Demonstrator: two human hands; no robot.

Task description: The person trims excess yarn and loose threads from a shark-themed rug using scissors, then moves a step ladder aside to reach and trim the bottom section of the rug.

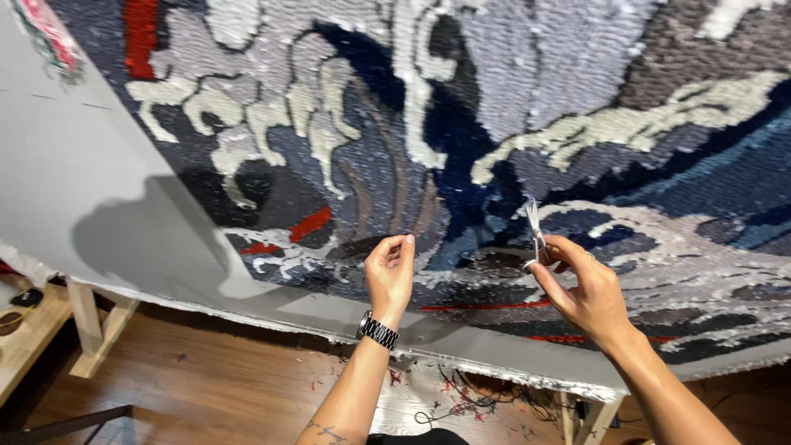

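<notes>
A large tufted rug (461, 115) in dark blue, grey, cream and red hangs stretched on grey backing cloth in front of me. My left hand (390, 270), with a metal wristwatch (378, 330) on the wrist, pinches at the dark pile near the rug's lower part with thumb and fingertips together. My right hand (580, 288) grips a small pair of silver scissors (535, 227), blades pointing up and held close to the pile a little to the right of the left hand.
Bare grey backing cloth (74, 156) fills the left side. A wooden frame leg (92, 330) stands lower left, another at lower right (589, 416). Yarn scraps (461, 404) litter the wooden floor. A low wooden shelf (25, 325) sits at far left.
</notes>
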